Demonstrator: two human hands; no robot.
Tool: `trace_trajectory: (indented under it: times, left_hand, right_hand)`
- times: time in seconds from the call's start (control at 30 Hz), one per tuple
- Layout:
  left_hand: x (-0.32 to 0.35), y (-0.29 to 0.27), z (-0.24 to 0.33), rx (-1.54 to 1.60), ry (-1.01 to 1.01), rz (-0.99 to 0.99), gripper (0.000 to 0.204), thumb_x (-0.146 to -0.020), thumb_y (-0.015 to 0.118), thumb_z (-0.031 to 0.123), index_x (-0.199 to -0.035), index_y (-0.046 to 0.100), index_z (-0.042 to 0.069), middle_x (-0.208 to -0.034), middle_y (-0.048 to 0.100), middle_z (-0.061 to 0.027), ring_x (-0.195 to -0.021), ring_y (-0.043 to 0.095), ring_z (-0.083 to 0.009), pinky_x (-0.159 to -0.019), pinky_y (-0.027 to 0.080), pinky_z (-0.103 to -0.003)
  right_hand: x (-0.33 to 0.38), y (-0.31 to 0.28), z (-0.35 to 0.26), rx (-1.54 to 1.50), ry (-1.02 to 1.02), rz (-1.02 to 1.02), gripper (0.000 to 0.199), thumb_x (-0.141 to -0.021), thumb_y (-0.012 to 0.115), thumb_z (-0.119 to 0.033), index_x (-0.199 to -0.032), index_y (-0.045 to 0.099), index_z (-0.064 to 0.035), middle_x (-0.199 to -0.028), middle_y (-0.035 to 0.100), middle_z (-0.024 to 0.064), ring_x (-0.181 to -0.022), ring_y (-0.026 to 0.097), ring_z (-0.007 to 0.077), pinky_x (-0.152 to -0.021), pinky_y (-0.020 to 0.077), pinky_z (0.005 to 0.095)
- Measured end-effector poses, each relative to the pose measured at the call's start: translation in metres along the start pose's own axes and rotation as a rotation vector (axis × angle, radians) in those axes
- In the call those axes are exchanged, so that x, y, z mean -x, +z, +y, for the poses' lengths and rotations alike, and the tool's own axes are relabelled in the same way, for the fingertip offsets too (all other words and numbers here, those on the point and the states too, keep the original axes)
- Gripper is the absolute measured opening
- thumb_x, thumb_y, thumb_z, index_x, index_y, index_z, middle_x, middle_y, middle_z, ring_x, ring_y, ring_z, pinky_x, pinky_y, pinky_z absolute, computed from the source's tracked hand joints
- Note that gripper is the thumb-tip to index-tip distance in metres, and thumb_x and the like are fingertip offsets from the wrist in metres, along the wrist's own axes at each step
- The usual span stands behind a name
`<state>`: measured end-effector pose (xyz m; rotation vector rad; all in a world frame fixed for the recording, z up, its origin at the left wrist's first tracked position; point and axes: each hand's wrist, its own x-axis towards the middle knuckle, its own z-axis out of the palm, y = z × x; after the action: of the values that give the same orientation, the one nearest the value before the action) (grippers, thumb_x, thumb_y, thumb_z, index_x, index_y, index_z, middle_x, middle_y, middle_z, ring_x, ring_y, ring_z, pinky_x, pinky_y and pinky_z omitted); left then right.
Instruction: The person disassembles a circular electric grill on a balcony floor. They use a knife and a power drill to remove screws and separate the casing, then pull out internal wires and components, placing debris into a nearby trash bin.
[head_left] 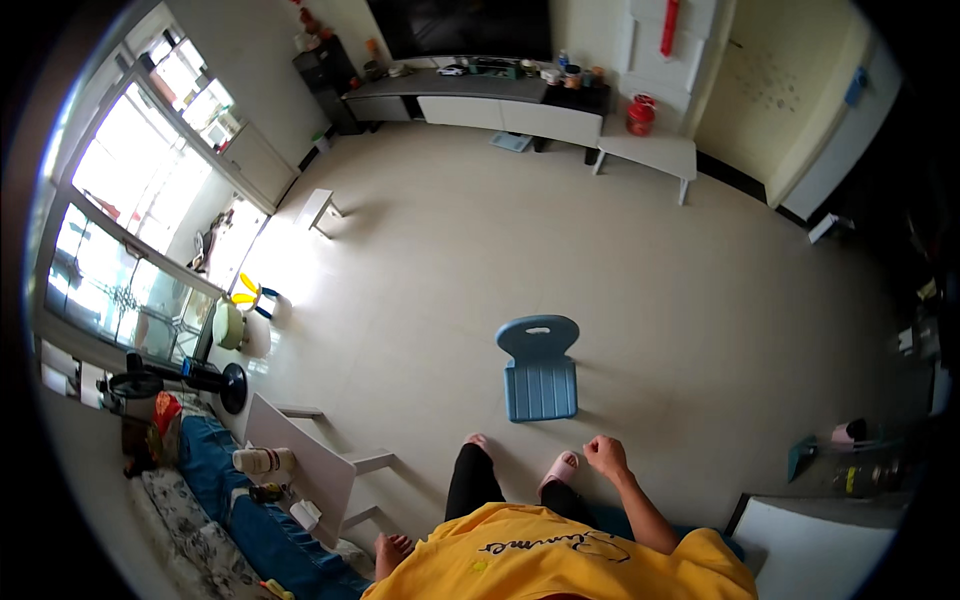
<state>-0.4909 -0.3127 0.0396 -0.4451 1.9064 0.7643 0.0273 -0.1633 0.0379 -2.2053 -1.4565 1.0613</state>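
Observation:
A small blue plastic chair (541,388) with a ribbed seat and a handle slot in its backrest stands on the floor in front of me. My right hand (606,455) is held out just beyond my knee, near the chair but apart from it. Its fingers are curled into a fist, and nothing shows in them. Low beside my body, my left hand (392,552) has its fingers curled in, with no object visible. It is nearest to the pale low table (310,450) on my left, without touching it.
On that table are a cream jar (262,460) and a white container (306,515). A blue-covered sofa (262,535) and a black fan (232,388) are at left. Farther off are a small stool (318,210), a TV cabinet (465,108) and a white bench (650,152).

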Motion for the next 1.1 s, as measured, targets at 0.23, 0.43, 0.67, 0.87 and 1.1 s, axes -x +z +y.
trace_trajectory:
  times: [0.23, 0.43, 0.67, 0.87, 1.1]
  left_hand:
    - [-0.094, -0.017, 0.027, 0.210, -0.014, -0.170, 0.050, -0.092, 0.023, 0.046, -0.104, 0.046, 0.002, -0.096, 0.056, -0.0163, -0.090, 0.055, -0.0338, -0.078, 0.044, -0.050]
    - [-0.141, -0.014, 0.165, 0.373, 0.075, -0.370, 0.046, -0.094, 0.026, 0.044, -0.098, 0.051, 0.005, -0.083, 0.059, -0.0112, -0.080, 0.058, -0.0304, -0.071, 0.047, -0.044]
    - [-0.111, -0.017, 0.323, 0.497, 0.174, -0.330, 0.047, -0.094, 0.029, 0.044, -0.106, 0.052, 0.005, -0.090, 0.060, -0.0107, -0.084, 0.060, -0.0265, -0.074, 0.049, -0.042]
    - [-0.153, -0.002, 0.388, 0.714, 0.059, -0.386, 0.049, -0.094, 0.025, 0.042, -0.103, 0.053, 0.003, -0.091, 0.060, -0.0128, -0.086, 0.059, -0.0285, -0.078, 0.048, -0.046]
    - [-0.228, 0.004, 0.509, 0.810, 0.026, -0.265, 0.048, -0.094, 0.024, 0.042, -0.103, 0.051, 0.003, -0.093, 0.059, -0.0145, -0.087, 0.058, -0.0310, -0.079, 0.048, -0.046]
  right_hand:
    - [-0.058, 0.069, -0.098, 0.193, -0.123, -0.202, 0.028, -0.073, 0.064, -0.033, -0.072, 0.062, -0.0046, -0.072, 0.063, 0.0144, -0.070, 0.061, 0.0304, -0.066, 0.0487, 0.0391]
    - [-0.132, 0.162, -0.234, 0.292, -0.211, -0.267, 0.032, -0.071, 0.064, -0.036, -0.072, 0.061, -0.0040, -0.073, 0.063, 0.0155, -0.071, 0.061, 0.0310, -0.064, 0.0481, 0.0397]
    - [-0.184, 0.223, -0.390, 0.397, -0.269, -0.314, 0.030, -0.071, 0.059, -0.034, -0.068, 0.064, -0.0039, -0.069, 0.063, 0.0160, -0.067, 0.061, 0.0337, -0.060, 0.0474, 0.0425]
    - [-0.257, 0.247, -0.334, 0.600, 0.176, -0.463, 0.032, -0.067, 0.060, -0.029, -0.059, 0.060, 0.0020, -0.057, 0.059, 0.0157, -0.058, 0.061, 0.0277, -0.059, 0.0483, 0.0381]
    - [-0.351, 0.288, -0.444, 0.523, 0.497, -0.565, 0.017, -0.068, 0.054, -0.010, -0.053, 0.054, -0.0040, -0.051, 0.053, 0.0093, -0.040, 0.051, 0.0200, -0.038, 0.0420, 0.0337]
